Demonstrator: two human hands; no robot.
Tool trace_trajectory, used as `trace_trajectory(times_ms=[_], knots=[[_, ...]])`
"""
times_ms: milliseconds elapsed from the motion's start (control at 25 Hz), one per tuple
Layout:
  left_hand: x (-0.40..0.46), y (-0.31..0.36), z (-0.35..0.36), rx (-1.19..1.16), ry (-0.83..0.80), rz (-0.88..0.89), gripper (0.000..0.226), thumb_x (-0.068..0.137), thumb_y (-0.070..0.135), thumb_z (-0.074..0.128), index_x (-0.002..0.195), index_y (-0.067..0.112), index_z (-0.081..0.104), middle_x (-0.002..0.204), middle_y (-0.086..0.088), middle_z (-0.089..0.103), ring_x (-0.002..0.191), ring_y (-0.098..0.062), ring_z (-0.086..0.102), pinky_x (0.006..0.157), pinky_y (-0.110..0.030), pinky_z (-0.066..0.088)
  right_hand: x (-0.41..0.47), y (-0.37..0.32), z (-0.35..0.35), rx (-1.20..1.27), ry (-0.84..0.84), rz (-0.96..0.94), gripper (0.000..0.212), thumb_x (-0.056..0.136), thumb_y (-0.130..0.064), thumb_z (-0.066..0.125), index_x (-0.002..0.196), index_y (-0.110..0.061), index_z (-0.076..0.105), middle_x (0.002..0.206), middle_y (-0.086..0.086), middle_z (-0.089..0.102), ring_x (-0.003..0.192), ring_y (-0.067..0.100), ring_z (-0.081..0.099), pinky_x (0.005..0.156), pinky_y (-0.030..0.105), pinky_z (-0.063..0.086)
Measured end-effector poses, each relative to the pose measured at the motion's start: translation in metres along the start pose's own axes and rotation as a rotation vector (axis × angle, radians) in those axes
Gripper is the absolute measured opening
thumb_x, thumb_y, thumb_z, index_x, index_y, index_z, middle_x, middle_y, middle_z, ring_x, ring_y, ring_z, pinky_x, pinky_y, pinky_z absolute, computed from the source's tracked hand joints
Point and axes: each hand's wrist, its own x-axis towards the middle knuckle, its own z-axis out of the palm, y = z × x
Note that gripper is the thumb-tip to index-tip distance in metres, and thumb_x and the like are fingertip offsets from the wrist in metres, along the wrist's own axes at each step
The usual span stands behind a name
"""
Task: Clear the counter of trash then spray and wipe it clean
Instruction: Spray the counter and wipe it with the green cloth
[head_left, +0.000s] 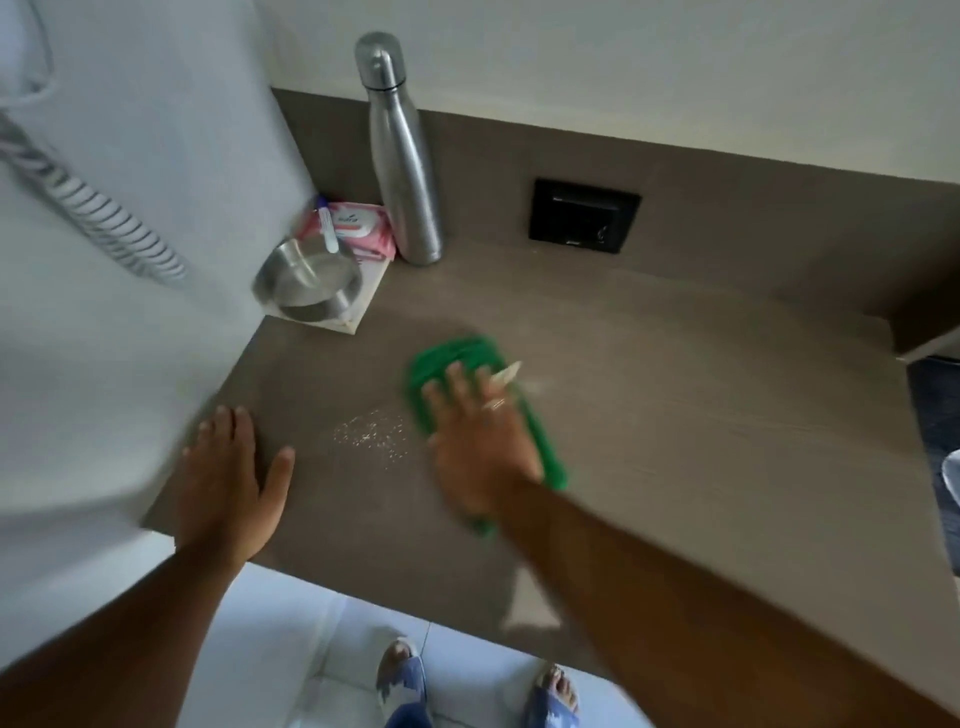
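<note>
Two hands flat on the brown surface (675, 415): right hand (480, 441) pressing a green cloth (457, 358), fingers spread open on top, gripping nothing; left hand (228, 478) left of the cloth, fingers splayed, palm down, empty. Droplets (371, 434) just left of the cloth. Steel bottle (402, 156), steel bowl (306, 278) and pink wipes pack (358, 228) beyond the cloth, well apart.
</note>
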Motion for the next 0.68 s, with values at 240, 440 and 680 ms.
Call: trace_trajectory(times_ms=[240,440,680], knots=[[-0.006,0.000,-0.005,-0.028,0.069,0.042,0.076,0.087,0.048,0.035,0.139,-0.007,0.038,0.144,-0.033,0.039,0.130,-0.049,0.037,0.108,-0.058,0.029,-0.154,0.016,0.008,-0.046,-0.018,-0.032,0.063,0.092,-0.042,0.026,0.151,-0.022,0.022,0.158,0.013,0.028,0.148,0.033,0.014,0.120,0.054,0.010],[-0.007,-0.005,-0.002,-0.084,0.077,0.053,0.076,0.088,0.048,0.034,0.143,-0.004,0.033,0.150,-0.031,0.032,0.137,-0.046,0.030,0.111,-0.056,0.022,-0.205,0.092,-0.017,0.118,0.077,1.082,0.069,0.090,-0.046,0.026,0.154,-0.020,0.023,0.161,0.018,0.019,0.146,0.040,0.016,0.119,0.049,0.015],[-0.008,-0.009,0.004,-0.122,0.078,0.058,0.073,0.091,0.049,0.034,0.144,-0.001,0.032,0.150,-0.030,0.032,0.137,-0.045,0.031,0.110,-0.056,0.022,-0.043,-0.130,0.001,0.092,-0.016,0.368,0.064,0.094,-0.040,0.029,0.154,-0.026,0.014,0.164,0.006,0.011,0.150,0.032,0.004,0.119,0.051,0.005]])
